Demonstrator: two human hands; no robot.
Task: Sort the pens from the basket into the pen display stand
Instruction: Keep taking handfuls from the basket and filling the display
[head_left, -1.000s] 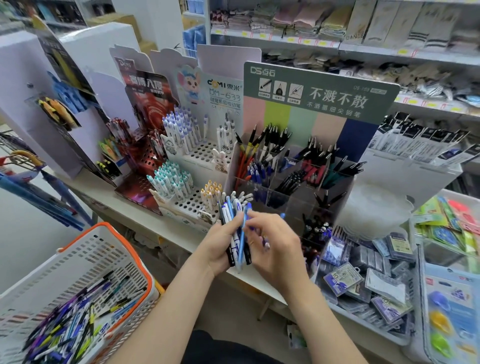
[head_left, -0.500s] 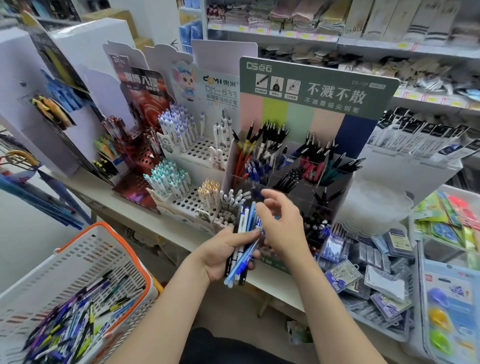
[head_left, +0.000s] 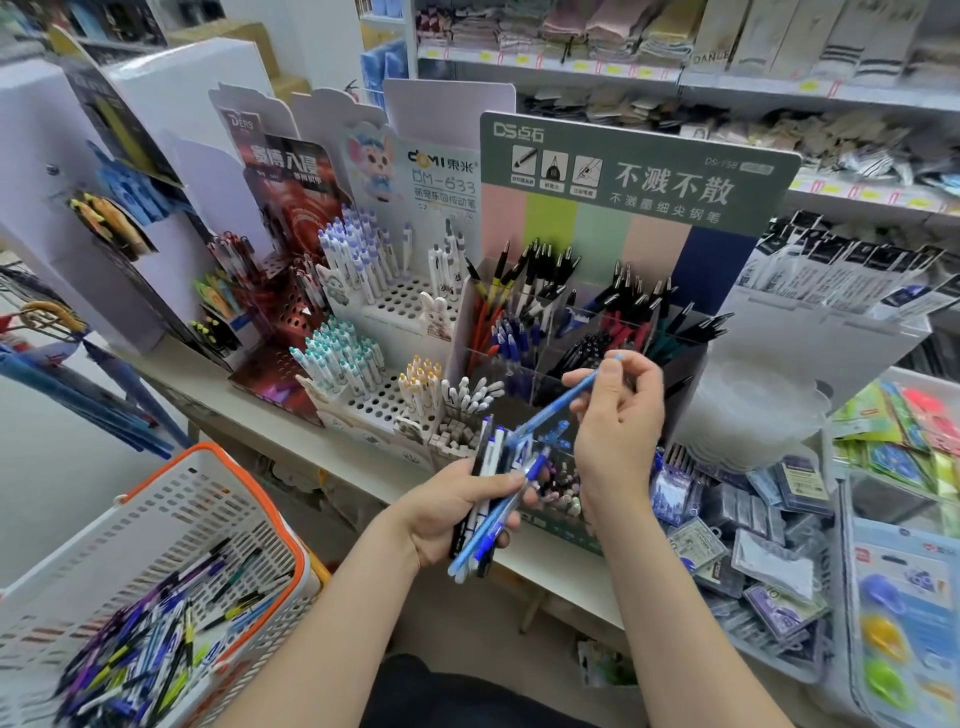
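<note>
Crowding the shelf (head_left: 363, 457) — pen display stand (head_left: 597, 332) behind right hand (head_left: 618, 426) pinching blue pen (head_left: 561, 405), left hand (head_left: 457, 509) clamping pen bundle (head_left: 488, 499).

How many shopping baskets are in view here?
1: a white shopping basket with an orange rim, lower left, holding loose pens. Others may lie out of frame.

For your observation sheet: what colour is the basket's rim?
Orange rim on the white basket; head view.

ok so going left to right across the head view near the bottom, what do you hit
white basket with orange rim → left hand holding a bundle of pens → right hand lifting a light blue pen → packaged items in a tray
</note>
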